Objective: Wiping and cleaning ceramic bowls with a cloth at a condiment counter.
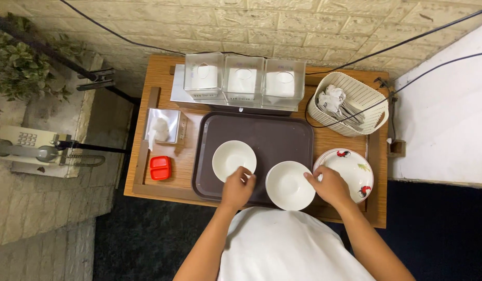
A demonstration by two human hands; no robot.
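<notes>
Ideally each bowl is steadied by its rim: left hand (237, 188) pinches the left white bowl (231, 157) on the brown tray (261, 130), right hand (329, 186) grips the right white bowl (288, 185) at the tray's near edge.

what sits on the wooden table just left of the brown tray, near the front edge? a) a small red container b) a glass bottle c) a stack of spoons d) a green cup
a: a small red container lies on the wooden table just left of the brown tray, while the left hand touches the left white bowl on that tray.
</notes>
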